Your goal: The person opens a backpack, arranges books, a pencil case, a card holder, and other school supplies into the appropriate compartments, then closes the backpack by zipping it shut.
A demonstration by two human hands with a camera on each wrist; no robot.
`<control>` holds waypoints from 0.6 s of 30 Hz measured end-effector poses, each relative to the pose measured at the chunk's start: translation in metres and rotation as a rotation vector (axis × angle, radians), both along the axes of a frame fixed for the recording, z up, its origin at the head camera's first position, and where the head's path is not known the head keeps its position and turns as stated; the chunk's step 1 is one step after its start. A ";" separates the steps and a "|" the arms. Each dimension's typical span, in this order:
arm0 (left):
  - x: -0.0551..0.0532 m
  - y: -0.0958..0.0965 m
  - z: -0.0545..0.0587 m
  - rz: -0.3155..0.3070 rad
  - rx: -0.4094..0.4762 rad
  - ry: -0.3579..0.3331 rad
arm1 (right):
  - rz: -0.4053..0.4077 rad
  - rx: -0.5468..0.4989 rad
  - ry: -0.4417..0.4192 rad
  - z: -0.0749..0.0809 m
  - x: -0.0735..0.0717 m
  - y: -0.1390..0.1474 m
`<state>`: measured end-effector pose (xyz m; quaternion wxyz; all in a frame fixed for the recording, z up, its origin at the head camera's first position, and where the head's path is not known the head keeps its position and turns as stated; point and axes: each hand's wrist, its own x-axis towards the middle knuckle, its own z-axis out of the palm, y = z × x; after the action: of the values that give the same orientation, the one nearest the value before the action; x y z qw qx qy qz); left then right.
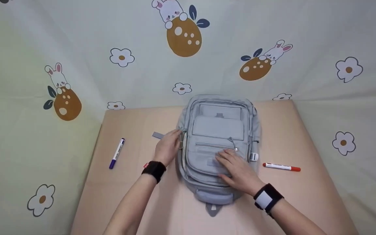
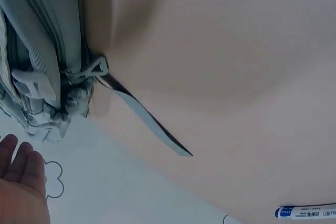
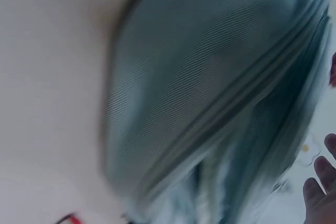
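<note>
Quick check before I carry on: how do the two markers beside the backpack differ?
In the head view, the blue-purple marker lies left of the backpack, the red marker right of it. The blue-purple marker runs steeply up the view; the red marker lies nearly level across it. The red marker is closer to the backpack than the blue-purple marker. Both have white barrels and lie on the table.

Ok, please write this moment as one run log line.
left hand: at left side of backpack; right hand: over its front; purple marker: table, left of backpack; red marker: table, right of backpack
</note>
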<state>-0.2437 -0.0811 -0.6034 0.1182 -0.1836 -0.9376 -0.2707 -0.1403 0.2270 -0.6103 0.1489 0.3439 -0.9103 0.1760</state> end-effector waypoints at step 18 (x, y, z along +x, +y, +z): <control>-0.047 0.014 -0.005 0.076 -0.182 -0.067 | -0.005 0.202 -0.056 -0.002 -0.018 -0.069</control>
<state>-0.2909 -0.0672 -0.6080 0.0797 -0.1486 -0.9680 -0.1856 -0.1586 0.1579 -0.6123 0.0885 0.3497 -0.9281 0.0924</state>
